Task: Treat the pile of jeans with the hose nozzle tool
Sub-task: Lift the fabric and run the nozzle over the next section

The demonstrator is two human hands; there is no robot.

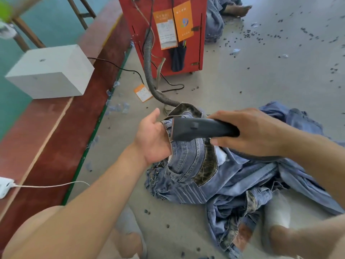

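Nozzle: the dark grey plastic hose nozzle [197,129] is clasped by the right hand [255,131], its mouth over the raised jeans.
Jeans: the blue denim jeans waistband [188,157] is held up by the left hand [155,135] — fingers hidden behind the cloth.
Risk: loose cloth may be sucked into the mouth.
Hose: the grey ribbed hose [151,71] — it may snag on the pile.

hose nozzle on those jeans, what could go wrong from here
The left hand holds the jeans right at the mouth of the hose nozzle gripped by the right hand, so its fingers may get caught. The ribbed hose loops across the floor and could snag. Loose cloth might clog the nozzle.
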